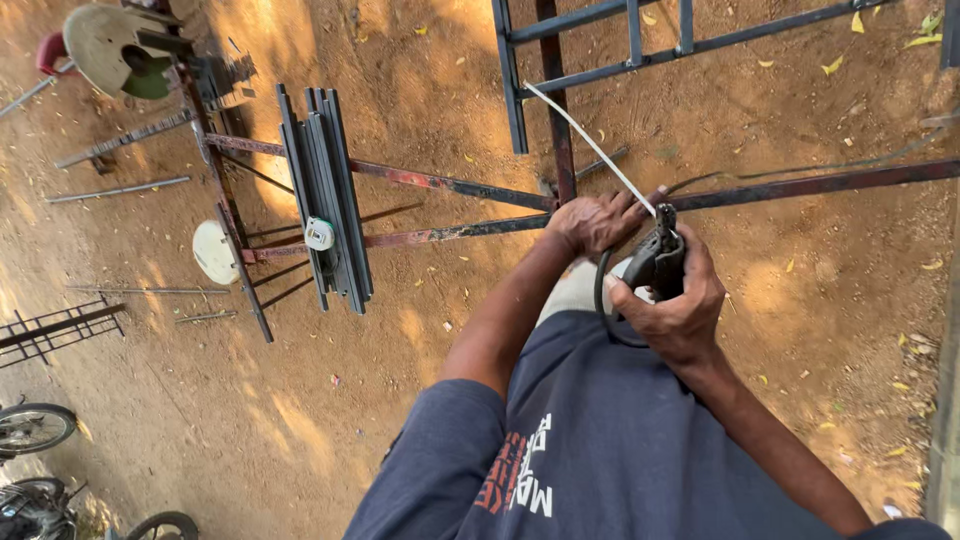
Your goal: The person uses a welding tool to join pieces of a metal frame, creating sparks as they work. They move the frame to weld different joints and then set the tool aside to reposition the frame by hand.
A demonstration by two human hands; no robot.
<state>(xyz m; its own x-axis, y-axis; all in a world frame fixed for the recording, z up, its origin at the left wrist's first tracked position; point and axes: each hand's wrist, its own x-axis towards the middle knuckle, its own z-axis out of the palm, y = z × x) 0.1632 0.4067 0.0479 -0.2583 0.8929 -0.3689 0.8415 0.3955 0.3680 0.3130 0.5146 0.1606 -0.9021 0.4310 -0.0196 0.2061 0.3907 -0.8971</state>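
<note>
Rusty red steel is pretty much the whole scene here, all sitting on bare orange dirt (420, 90). Far left there are bicycle wheels (35, 428) poking in at the edge, a small welded grille (60, 325) lying flat, and a chop saw with a round guard (105, 45) up top. Next over, a bundle of grey steel bars (325, 195) rests across a rusty stand (440, 185), with a roll of tape (319, 234) sitting on the bundle and a pale disc (213, 252) just beside the stand's leg.

Middle of the shot, the left hand (595, 220) is pressed down on the stand's rail right where it meets an upright, fingers curled over the metal, so that grip is clenched on the rail. Just right of it, the right hand (678, 305) has a full fist wrapped around a black electrode holder (660, 258) with a thin white welding rod (590, 145) clamped in it, the rod angling up toward a dark gate frame (600, 35).

I'd say the holder is chunky and stiff with a heavy cable (605, 300) dragging on it, so take it by the insulated handle. The rod looks light, springy and brittle-coated.
</note>
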